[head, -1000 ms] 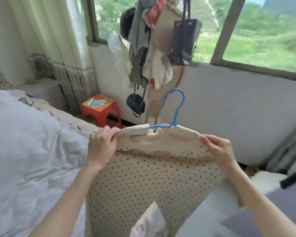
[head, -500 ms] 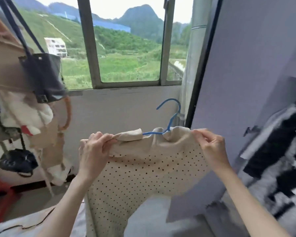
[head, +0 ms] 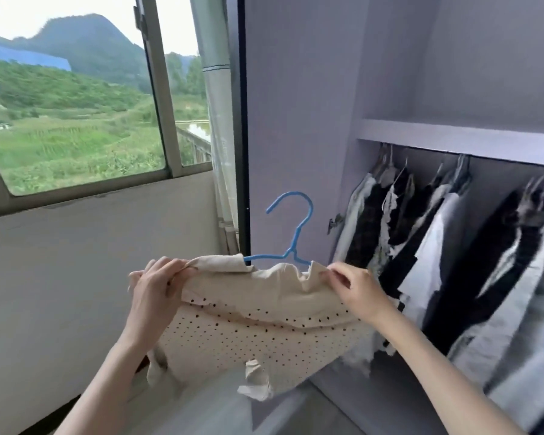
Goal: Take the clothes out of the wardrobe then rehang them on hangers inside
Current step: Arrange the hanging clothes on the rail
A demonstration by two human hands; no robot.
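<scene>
Far left, I see a window point(head: 76, 120) above a white wall point(head: 76, 277). My left hand point(head: 154, 293) grips the dotted beige garment point(head: 258, 324) on its blue hanger point(head: 291, 237); my right hand point(head: 355, 290) pinches its opposite shoulder. Right, the open wardrobe point(head: 296, 105) holds hung clothes point(head: 453, 246) beneath a shelf point(head: 459, 139).

open lilac wardrobe point(head: 296, 120), shelf point(head: 453, 138) above, dark and white clothes point(head: 453, 246) hanging beneath it

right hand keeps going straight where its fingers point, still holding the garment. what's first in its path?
The right hand points left, along the dotted beige garment on the blue hanger. First in line is probably the left hand, gripping the other shoulder; depth is unclear.
</scene>
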